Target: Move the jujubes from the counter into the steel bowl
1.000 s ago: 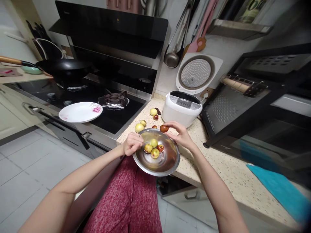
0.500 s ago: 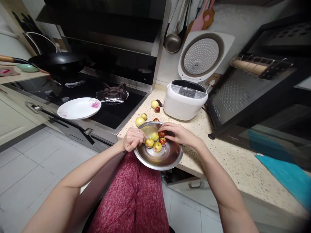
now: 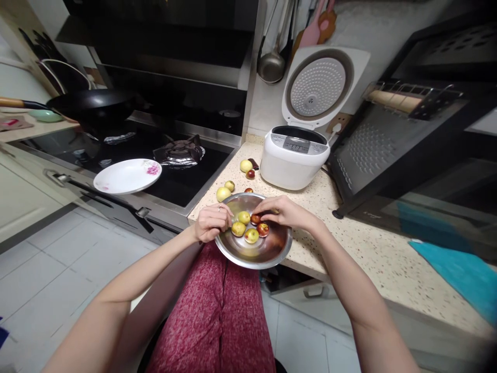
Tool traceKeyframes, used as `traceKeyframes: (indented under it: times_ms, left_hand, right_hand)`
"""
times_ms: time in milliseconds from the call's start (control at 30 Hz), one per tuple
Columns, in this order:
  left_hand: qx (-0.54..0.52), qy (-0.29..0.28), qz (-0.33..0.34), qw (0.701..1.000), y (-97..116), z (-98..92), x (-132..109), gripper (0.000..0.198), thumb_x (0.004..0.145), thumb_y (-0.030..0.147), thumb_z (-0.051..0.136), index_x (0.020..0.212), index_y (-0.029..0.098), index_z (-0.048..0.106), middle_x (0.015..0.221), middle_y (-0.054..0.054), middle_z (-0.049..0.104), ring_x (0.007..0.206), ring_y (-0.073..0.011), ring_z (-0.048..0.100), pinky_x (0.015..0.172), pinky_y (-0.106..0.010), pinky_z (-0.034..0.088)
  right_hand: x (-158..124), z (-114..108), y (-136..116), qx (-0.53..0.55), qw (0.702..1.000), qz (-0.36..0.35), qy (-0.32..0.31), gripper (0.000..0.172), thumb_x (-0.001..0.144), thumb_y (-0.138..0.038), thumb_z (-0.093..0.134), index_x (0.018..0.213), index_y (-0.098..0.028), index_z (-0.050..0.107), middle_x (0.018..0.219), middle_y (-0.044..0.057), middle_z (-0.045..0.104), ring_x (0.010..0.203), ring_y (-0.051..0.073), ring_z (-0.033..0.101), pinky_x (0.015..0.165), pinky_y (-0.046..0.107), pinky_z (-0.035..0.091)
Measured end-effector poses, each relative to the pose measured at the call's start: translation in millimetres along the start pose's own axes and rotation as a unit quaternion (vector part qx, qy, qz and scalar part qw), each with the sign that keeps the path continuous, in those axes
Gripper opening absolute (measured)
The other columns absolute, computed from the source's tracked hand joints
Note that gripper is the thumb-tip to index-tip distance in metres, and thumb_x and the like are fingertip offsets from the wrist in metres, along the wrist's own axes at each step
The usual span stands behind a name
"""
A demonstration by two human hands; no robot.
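Note:
A stainless steel bowl (image 3: pixel 267 254) rests at the counter's edge, just above my lap. Inside it lie several jujubes, some yellow-green like this jujube (image 3: pixel 251 236) and some red-brown. My left hand (image 3: pixel 213 221) is closed on the bowl's left rim, fingertips curled inside. Reaching over the far right rim, my right hand (image 3: pixel 281 211) has its thumb and fingers around a red-brown jujube (image 3: pixel 256 219); the fingers partly hide it. A mottled red jujube (image 3: pixel 263 229) lies just below those fingertips.
Beyond the bowl, loose fruit such as a yellow-green jujube (image 3: pixel 223 194) dots the speckled counter (image 3: pixel 373 264). A rice cooker (image 3: pixel 293 163) stands there with its lid up. On the stove are a floral plate (image 3: pixel 124 176) and a wok (image 3: pixel 93 103). A teal cloth (image 3: pixel 454 274) lies right.
The red-brown jujube at my right fingertips has shifted slightly left and down within the bowl. The mottled red one sits slightly farther right. My left hand stays at the rim.

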State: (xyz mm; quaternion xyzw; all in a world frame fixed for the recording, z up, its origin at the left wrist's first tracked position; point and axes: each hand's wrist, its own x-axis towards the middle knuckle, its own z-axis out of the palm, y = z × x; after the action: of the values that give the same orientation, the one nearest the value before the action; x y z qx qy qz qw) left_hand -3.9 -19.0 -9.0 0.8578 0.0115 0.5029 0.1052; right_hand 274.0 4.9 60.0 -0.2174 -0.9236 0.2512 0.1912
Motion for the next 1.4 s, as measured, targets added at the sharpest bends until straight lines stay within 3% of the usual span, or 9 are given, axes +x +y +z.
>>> traceKeyframes:
  times_ms: [100, 233, 300, 400, 700, 833, 1033, 1200, 1400]
  left_hand:
    - [0.002, -0.017, 0.003, 1.0, 2, -2.4, 2, 0.063, 0.105, 0.061, 0.038, 0.066, 0.017, 0.061, 0.056, -0.004, 0.064, 0.061, -0.0178, 0.07, 0.077, -0.036, 0.058]
    - [0.011, -0.003, 0.029, 1.0, 5, -1.2, 3, 0.054, 0.093, 0.067, 0.061, 0.076, 0.016, 0.07, 0.058, -0.002, 0.069, 0.059, -0.0167, 0.072, 0.074, -0.033, 0.059]
    - [0.021, 0.002, 0.049, 0.999, 8, 2.0, 4, 0.044, 0.091, 0.06, 0.069, 0.083, 0.017, 0.074, 0.059, -0.001, 0.07, 0.058, -0.0154, 0.072, 0.073, -0.031, 0.06]
    - [0.037, -0.019, 0.083, 0.996, 14, 9.1, 7, 0.028, 0.102, 0.038, 0.06, 0.095, 0.016, 0.076, 0.066, -0.003, 0.075, 0.062, -0.0145, 0.075, 0.075, -0.029, 0.063]
    - [0.055, -0.06, 0.104, 0.991, 44, 25.7, 13, 0.024, 0.103, 0.015, 0.053, 0.095, 0.011, 0.076, 0.082, -0.008, 0.082, 0.081, -0.0156, 0.081, 0.09, -0.024, 0.067]
    - [0.07, -0.096, 0.132, 0.984, 57, 25.5, 17, 0.024, 0.102, 0.011, 0.054, 0.093, 0.012, 0.077, 0.085, -0.005, 0.082, 0.087, -0.0142, 0.081, 0.093, -0.021, 0.066]
    - [0.073, -0.091, 0.169, 0.979, 78, 34.9, 22, 0.019, 0.098, 0.009, 0.061, 0.092, 0.007, 0.079, 0.085, -0.006, 0.082, 0.083, -0.0128, 0.08, 0.084, -0.016, 0.065]
    - [0.072, -0.081, 0.185, 0.977, 88, 43.1, 25, 0.02, 0.096, 0.009, 0.061, 0.089, 0.009, 0.08, 0.081, -0.003, 0.081, 0.069, -0.0097, 0.077, 0.07, -0.013, 0.064]
    - [0.083, -0.091, 0.181, 0.976, 87, 40.4, 24, 0.021, 0.097, 0.01, 0.061, 0.089, 0.011, 0.08, 0.085, -0.003, 0.082, 0.069, -0.0088, 0.076, 0.069, -0.013, 0.064]
  right_hand:
    - [-1, -3, 3, 0.022, 0.999, 0.008, 0.029, 0.02, 0.096, -0.027, 0.068, 0.111, -0.025, 0.081, 0.107, 0.006, 0.081, 0.096, 0.021, 0.076, 0.09, 0.036, 0.059]
    - [-3, -7, 12, 0.025, 0.99, 0.036, 0.136, 0.018, 0.094, -0.035, 0.071, 0.103, -0.024, 0.082, 0.102, 0.006, 0.081, 0.093, 0.023, 0.076, 0.086, 0.036, 0.06]
    - [-4, -8, 17, 0.016, 0.981, 0.047, 0.187, 0.02, 0.093, -0.037, 0.071, 0.099, -0.022, 0.083, 0.1, 0.007, 0.081, 0.092, 0.023, 0.076, 0.085, 0.035, 0.06]
    - [-4, -8, 22, 0.003, 0.972, 0.062, 0.227, 0.024, 0.095, -0.04, 0.069, 0.096, -0.02, 0.083, 0.096, 0.008, 0.081, 0.088, 0.024, 0.076, 0.084, 0.035, 0.06]
    - [-3, -7, 35, -0.014, 0.958, 0.096, 0.27, 0.025, 0.096, -0.039, 0.068, 0.093, -0.019, 0.083, 0.094, 0.008, 0.082, 0.086, 0.024, 0.076, 0.081, 0.034, 0.058]
    - [-2, -4, 41, -0.015, 0.958, 0.113, 0.264, 0.024, 0.096, -0.037, 0.067, 0.094, -0.018, 0.082, 0.097, 0.009, 0.082, 0.09, 0.024, 0.076, 0.084, 0.035, 0.058]
    - [0, 6, 46, -0.004, 0.968, 0.126, 0.219, 0.023, 0.096, -0.033, 0.065, 0.105, -0.018, 0.08, 0.109, 0.011, 0.08, 0.101, 0.026, 0.075, 0.09, 0.038, 0.059]
    - [3, 16, 48, 0.032, 0.98, 0.087, 0.175, 0.028, 0.095, -0.035, 0.069, 0.116, -0.019, 0.077, 0.117, 0.011, 0.077, 0.106, 0.026, 0.073, 0.09, 0.038, 0.059]
    - [8, 32, 61, 0.003, 0.992, 0.038, 0.12, 0.039, 0.094, -0.036, 0.071, 0.13, -0.023, 0.071, 0.123, 0.011, 0.073, 0.106, 0.025, 0.07, 0.095, 0.041, 0.056]
